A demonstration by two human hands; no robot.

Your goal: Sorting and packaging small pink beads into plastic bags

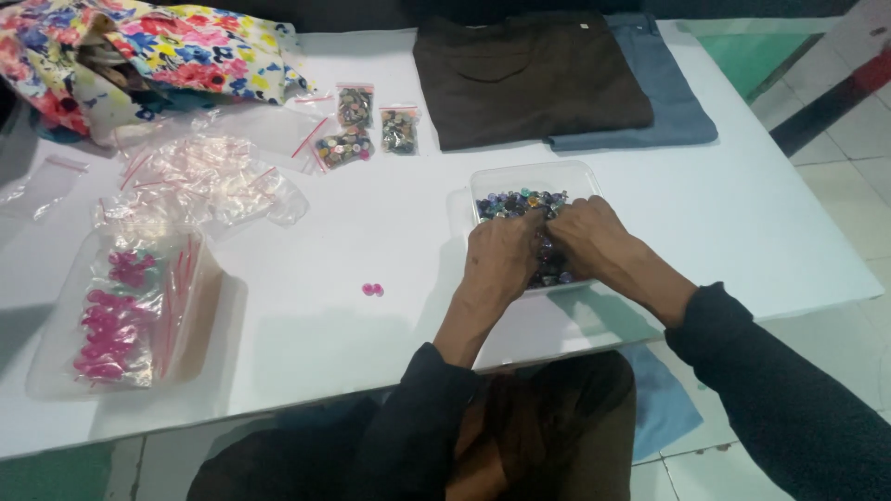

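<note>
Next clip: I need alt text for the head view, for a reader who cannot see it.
Both hands, left hand and right hand, dig into a clear tray of mixed-colour buttons on a white table. Small bags of buttons, pink buttons in a bag, two loose pink buttons and folded clothes lie around.

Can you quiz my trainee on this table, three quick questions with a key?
1. True or false: both hands are in the clear tub.
2. What lies loose on the table between the tub and the pink-button bags?
3. The small filled bags lie: A) left of the brown cloth, B) inside the tub, C) on the floor.

Key:
1. True: left hand and right hand meet over the mixed buttons.
2. A pink button.
3. A.
</note>
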